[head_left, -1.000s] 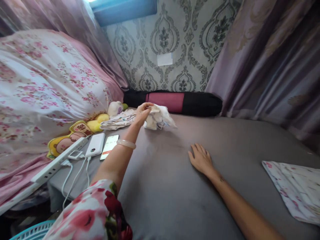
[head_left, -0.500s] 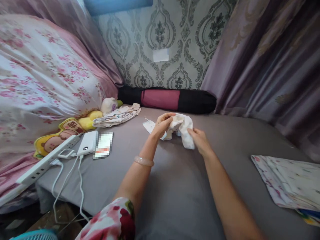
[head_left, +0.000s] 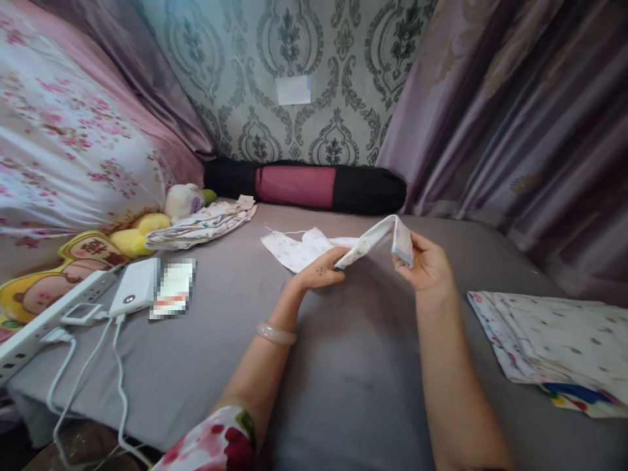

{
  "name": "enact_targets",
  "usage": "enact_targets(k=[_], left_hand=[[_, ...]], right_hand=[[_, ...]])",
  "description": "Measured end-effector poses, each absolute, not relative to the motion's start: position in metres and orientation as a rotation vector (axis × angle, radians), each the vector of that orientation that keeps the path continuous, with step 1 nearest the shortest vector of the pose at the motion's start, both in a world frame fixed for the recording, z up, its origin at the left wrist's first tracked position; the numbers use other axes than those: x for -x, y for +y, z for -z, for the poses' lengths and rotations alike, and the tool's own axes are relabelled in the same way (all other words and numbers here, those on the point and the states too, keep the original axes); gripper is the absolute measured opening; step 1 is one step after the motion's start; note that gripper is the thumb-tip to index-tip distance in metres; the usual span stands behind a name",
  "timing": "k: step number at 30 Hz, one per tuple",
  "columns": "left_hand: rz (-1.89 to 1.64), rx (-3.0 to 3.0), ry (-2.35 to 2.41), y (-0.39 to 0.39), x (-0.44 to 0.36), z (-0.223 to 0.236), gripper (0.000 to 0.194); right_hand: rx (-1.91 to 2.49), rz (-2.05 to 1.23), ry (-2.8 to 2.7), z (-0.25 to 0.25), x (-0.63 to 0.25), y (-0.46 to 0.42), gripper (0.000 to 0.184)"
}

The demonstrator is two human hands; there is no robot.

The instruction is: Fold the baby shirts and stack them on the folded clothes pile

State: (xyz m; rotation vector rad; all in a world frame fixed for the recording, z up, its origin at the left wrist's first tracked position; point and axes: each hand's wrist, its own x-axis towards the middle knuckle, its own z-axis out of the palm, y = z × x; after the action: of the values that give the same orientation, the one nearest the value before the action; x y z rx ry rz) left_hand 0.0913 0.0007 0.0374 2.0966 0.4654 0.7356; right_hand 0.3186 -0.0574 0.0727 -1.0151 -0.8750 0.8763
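Gray sheet point(head_left: 363, 366), white cloth point(head_left: 367, 243) between both hands, sheet bare nearer the camera

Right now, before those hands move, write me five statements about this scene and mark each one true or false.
1. The left hand and the right hand both grip white cloth. True.
2. The bracelet is on the right wrist. False: it circles the left wrist.
3. The white power bank lies between the power strip and the pixelated phone. True.
4. The long roll by the wall is black all over. False: its middle section is dark pink.
5. The yellow plush sits on the folded cloths at the far right. False: it is on the left side.
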Motion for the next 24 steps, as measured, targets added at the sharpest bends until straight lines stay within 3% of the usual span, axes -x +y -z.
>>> enact_targets(k=[4, 8, 16, 24], left_hand=[[-0.791, -1.968, 0.577, -0.002, -0.096, -0.036, 0.032], [-0.886, -1.9, 0.542, -0.005, -0.098, -0.038, 0.028], [-0.932, -1.78, 0.732, -0.006, -0.102, -0.03, 0.022], [-0.907, -1.732, 0.743, -0.008, -0.101, -0.028, 0.021]], right_hand=[[0.942, -0.918, -0.65, -0.067, -0.335, -0.055, 0.015], [1.0, -0.829, -0.618, -0.053, -0.339, -0.052, 0.02], [1.304, -0.778, -0.758, -0.044, -0.319, -0.053, 0.058], [1.34, -0.608, -1.506, -0.055, -0.265, -0.062, 0.037]])
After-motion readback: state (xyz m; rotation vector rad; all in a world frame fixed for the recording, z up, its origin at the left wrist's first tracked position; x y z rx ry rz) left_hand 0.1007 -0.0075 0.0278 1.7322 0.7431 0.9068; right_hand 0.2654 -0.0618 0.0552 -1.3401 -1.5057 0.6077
